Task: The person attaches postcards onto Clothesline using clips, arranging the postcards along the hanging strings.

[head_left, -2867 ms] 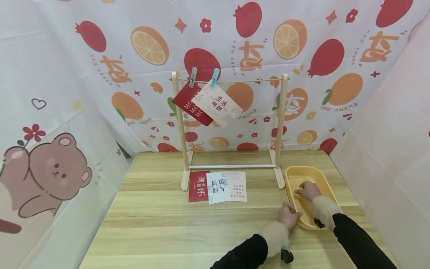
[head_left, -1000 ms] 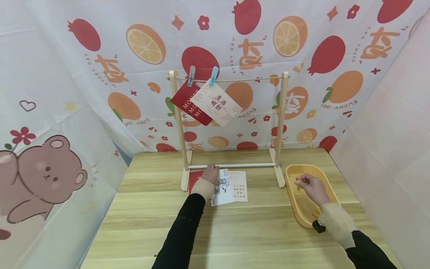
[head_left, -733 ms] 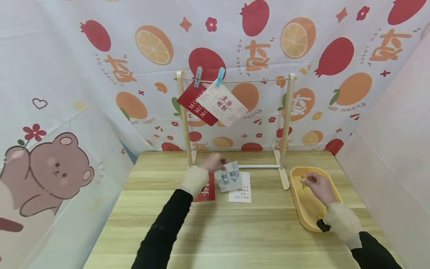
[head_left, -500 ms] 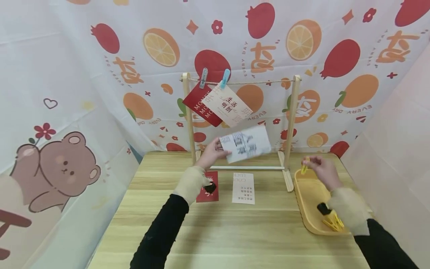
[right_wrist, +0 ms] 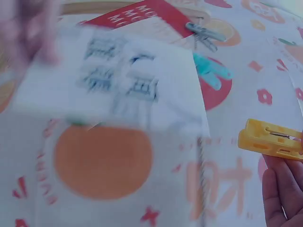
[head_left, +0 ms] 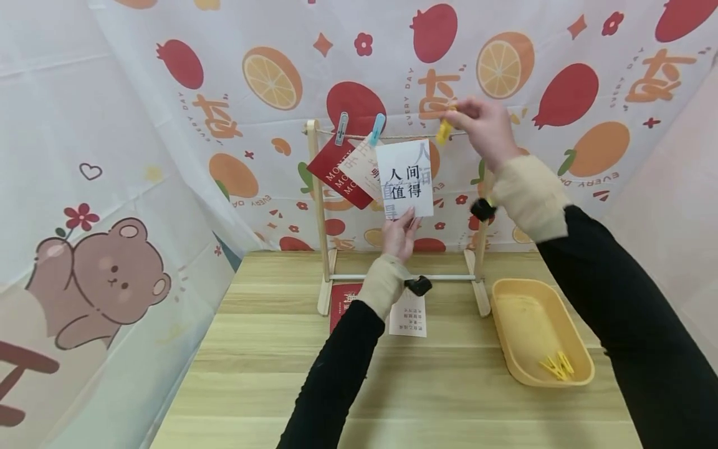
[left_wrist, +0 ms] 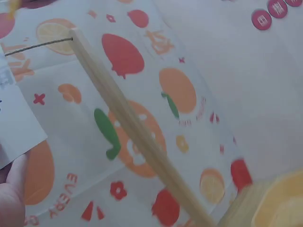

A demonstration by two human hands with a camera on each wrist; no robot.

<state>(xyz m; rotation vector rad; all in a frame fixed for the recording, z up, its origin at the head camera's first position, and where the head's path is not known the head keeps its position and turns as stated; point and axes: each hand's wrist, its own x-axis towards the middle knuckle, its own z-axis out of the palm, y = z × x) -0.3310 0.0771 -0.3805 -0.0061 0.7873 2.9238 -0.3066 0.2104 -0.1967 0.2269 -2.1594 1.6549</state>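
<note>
two cards [head_left: 339,176] hang pegged on the cord [left_wrist: 39,46]; the left hand [head_left: 400,237] pinches a white card [head_left: 406,178] near it, not yet pegged; the right hand [head_left: 487,130] pinches a yellow clothespin [head_left: 444,131]. two more cards [head_left: 409,316] (likely left to hang) lie on the table [head_left: 258,374].

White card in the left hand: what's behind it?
Head view: part of the cream card on the blue clip, and patterned curtain. The white card hides the rest of the cream card.

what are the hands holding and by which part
Left hand: white rectangular paper card with black characters, by its lower edge. Right hand: yellow plastic clothespin, by its handle end.
</note>
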